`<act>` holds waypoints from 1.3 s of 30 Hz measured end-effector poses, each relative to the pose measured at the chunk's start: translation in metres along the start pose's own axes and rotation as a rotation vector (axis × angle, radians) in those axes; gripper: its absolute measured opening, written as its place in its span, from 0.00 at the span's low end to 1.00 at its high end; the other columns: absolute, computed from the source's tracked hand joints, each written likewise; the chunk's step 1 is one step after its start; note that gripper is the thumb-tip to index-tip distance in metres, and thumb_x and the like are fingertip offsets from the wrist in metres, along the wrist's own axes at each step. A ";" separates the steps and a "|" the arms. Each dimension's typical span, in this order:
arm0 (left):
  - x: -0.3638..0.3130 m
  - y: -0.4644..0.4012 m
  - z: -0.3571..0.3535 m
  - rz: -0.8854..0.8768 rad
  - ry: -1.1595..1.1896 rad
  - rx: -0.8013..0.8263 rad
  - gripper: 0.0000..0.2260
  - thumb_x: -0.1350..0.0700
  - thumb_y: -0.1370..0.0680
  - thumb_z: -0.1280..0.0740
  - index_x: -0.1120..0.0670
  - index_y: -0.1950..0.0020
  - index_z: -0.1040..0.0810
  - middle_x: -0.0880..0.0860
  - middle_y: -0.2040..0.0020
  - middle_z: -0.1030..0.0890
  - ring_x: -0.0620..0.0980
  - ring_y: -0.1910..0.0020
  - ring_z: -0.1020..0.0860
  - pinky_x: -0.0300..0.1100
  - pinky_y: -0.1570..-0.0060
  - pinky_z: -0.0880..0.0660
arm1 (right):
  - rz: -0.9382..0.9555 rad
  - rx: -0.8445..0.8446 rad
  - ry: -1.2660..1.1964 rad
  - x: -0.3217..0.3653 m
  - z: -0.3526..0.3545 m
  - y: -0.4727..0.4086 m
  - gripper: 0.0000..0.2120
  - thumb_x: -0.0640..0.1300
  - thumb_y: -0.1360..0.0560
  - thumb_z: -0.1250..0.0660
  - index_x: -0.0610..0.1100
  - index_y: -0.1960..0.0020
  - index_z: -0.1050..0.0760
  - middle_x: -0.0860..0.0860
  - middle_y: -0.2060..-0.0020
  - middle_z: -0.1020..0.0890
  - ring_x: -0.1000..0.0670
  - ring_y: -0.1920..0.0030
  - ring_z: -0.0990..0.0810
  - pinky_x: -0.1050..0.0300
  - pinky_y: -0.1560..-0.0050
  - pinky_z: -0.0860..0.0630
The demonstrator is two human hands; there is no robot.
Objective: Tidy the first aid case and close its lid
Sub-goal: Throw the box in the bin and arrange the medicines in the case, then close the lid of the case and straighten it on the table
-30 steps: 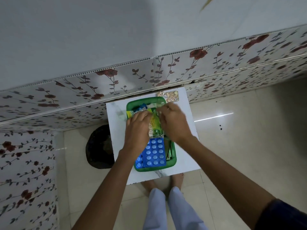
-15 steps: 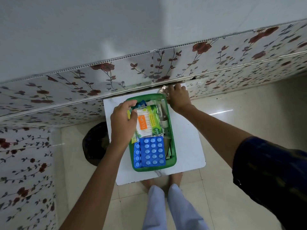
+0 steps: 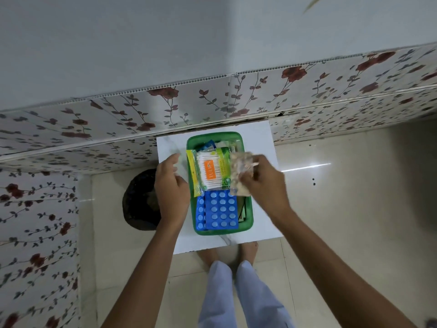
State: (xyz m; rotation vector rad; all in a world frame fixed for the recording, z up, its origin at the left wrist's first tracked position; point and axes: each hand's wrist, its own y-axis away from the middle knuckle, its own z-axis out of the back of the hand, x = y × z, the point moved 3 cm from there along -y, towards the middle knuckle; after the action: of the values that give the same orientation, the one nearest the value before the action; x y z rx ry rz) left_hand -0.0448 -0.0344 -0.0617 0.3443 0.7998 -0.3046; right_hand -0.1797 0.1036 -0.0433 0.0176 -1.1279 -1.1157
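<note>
An open green first aid case (image 3: pixel 247 224) sits on a small white table (image 3: pixel 262 143). Inside lie blue pill blister packs (image 3: pixel 221 210) at the near end and a green-and-yellow pack of cotton swabs (image 3: pixel 210 172) across the middle, with more packets behind. My right hand (image 3: pixel 263 183) holds a silvery-gold pill strip (image 3: pixel 240 172), blurred, over the case's right side. My left hand (image 3: pixel 171 188) hovers at the case's left edge, fingers apart, holding nothing. No lid is visible.
A floral-patterned wall panel (image 3: pixel 212 102) runs right behind the table. A dark round object (image 3: pixel 139 200) sits on the tiled floor left of the table. My legs and bare feet (image 3: pixel 227 254) stand at the table's near edge.
My right hand picked up the pill strip from the table's far corner and brought it over the case. My left hand let go of the swab pack and drew back left.
</note>
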 end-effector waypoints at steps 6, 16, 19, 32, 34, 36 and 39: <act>0.026 -0.007 -0.018 0.217 -0.028 0.208 0.18 0.56 0.21 0.42 0.57 0.31 0.32 0.60 0.35 0.26 0.57 0.39 0.26 0.51 0.38 0.29 | 0.165 -0.089 0.267 -0.016 -0.037 0.013 0.20 0.41 0.25 0.34 0.43 0.34 0.31 0.45 0.42 0.22 0.46 0.42 0.24 0.53 0.44 0.26; 0.033 -0.010 -0.036 0.251 -0.293 0.365 0.13 0.52 0.22 0.39 0.61 0.47 0.24 0.61 0.48 0.19 0.61 0.48 0.22 0.44 0.58 0.31 | 0.245 -0.111 0.370 -0.032 -0.031 -0.010 0.16 0.41 0.25 0.36 0.43 0.37 0.27 0.43 0.40 0.26 0.44 0.49 0.20 0.52 0.52 0.21; 0.032 -0.013 -0.037 0.219 -0.388 0.394 0.14 0.52 0.22 0.40 0.63 0.49 0.24 0.63 0.49 0.19 0.63 0.49 0.22 0.47 0.57 0.30 | 0.161 -0.130 0.088 -0.035 -0.013 -0.015 0.13 0.44 0.23 0.38 0.46 0.39 0.29 0.48 0.50 0.21 0.49 0.59 0.20 0.58 0.59 0.23; 0.039 0.001 -0.001 0.264 -0.123 0.310 0.13 0.52 0.23 0.37 0.63 0.51 0.21 0.62 0.55 0.17 0.60 0.56 0.20 0.50 0.56 0.24 | -0.119 -0.090 0.145 -0.070 -0.011 -0.045 0.17 0.47 0.23 0.38 0.41 0.37 0.27 0.42 0.46 0.19 0.42 0.47 0.20 0.49 0.42 0.24; 0.038 -0.001 0.009 0.269 -0.071 0.276 0.12 0.53 0.23 0.37 0.61 0.51 0.20 0.60 0.55 0.17 0.58 0.57 0.20 0.47 0.58 0.25 | -0.142 0.013 0.364 -0.073 -0.026 -0.051 0.23 0.52 0.24 0.36 0.38 0.37 0.30 0.40 0.43 0.21 0.40 0.43 0.22 0.51 0.46 0.27; 0.041 -0.003 0.021 0.282 -0.036 0.237 0.11 0.54 0.23 0.36 0.60 0.51 0.20 0.58 0.55 0.17 0.56 0.56 0.20 0.45 0.58 0.27 | -0.132 0.077 0.485 -0.074 -0.044 -0.051 0.22 0.53 0.25 0.35 0.36 0.41 0.32 0.38 0.45 0.22 0.38 0.46 0.23 0.52 0.52 0.28; 0.054 -0.009 0.035 0.327 -0.007 0.178 0.09 0.54 0.24 0.35 0.59 0.52 0.19 0.59 0.54 0.17 0.57 0.55 0.20 0.48 0.53 0.24 | -0.085 0.040 0.538 -0.076 -0.062 -0.050 0.12 0.43 0.24 0.39 0.37 0.45 0.34 0.38 0.50 0.22 0.37 0.51 0.22 0.51 0.59 0.30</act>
State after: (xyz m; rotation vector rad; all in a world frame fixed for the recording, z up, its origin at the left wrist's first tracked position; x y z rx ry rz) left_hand 0.0104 -0.0641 -0.0807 0.6324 0.6982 -0.0700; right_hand -0.1686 0.1020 -0.1531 0.3789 -0.6706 -1.0766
